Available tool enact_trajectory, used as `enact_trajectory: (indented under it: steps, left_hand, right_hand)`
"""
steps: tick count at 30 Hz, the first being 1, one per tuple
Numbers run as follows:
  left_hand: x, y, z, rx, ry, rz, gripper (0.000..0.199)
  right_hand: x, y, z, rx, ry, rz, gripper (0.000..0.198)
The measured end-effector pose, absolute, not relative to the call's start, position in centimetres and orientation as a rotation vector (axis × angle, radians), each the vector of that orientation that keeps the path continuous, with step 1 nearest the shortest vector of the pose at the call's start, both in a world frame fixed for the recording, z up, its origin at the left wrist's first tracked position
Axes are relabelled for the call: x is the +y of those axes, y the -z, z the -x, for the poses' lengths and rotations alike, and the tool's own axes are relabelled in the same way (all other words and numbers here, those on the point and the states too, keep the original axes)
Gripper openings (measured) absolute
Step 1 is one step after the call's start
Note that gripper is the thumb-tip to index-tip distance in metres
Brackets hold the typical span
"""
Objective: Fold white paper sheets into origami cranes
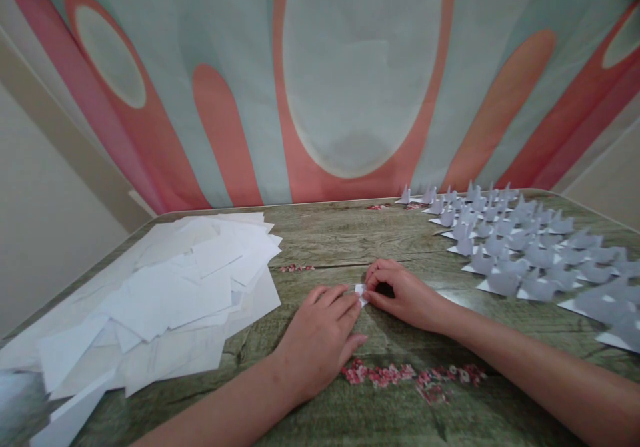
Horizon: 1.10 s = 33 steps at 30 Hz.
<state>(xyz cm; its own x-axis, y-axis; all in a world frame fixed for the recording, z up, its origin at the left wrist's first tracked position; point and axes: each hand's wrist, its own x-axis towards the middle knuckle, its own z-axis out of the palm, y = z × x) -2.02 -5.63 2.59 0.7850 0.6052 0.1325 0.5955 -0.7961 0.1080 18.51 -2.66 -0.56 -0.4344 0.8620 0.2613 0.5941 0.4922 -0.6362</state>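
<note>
At the left of the frame a loose pile of white paper sheets (165,294) lies spread over the wood-patterned table (330,234), well apart from the hands.

Just right of it, below centre, the left hand (320,337) rests palm down on the table, its fingers (336,300) nearly straight and close together, pointing up and to the right. Their tips press on the small folded white paper piece (361,293) — only a corner of it shows, in the narrow gap between the two hands near the middle of the frame. It lies flat on the table; its long axis cannot be told, since both hands cover most of it.

From the left fingertips the piece sits directly ahead, touching them; from the right hand (405,294) it lies at the left, under the curled fingertips. That hand comes in from the lower right, knuckles up, fingers bent and drawn together in a pinch on the piece's right edge. Both hands touch the piece, so neither is clearly nearer.

Below the hands a pink flower print (400,374) runs along the table. At the right — from mid-frame to the edge — stand rows of finished folded paper figures (525,250), pale grey-white, apart from the right forearm.
</note>
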Motion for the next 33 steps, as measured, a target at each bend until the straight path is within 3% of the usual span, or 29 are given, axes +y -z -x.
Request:
enact_trajectory:
  steps: [12,23,33]
  left_hand:
    - [-5.5,-2.36,1.66,0.938,-0.273,-3.009,0.04]
    - [-5.43,-2.83,1.55,0.904,-0.216,-3.031,0.037]
    - [-5.5,-2.73,1.44,0.905,-0.205,-3.062,0.037]
  right_hand:
    - [-3.01,0.85,-18.31,-2.15,-0.524,1.251,0.006]
    - [-3.07,1.21,-18.69,-2.145,-0.293,1.482,0.03]
    - [-2.95,1.31,-18.71,-2.162,-0.304,1.554,0.029]
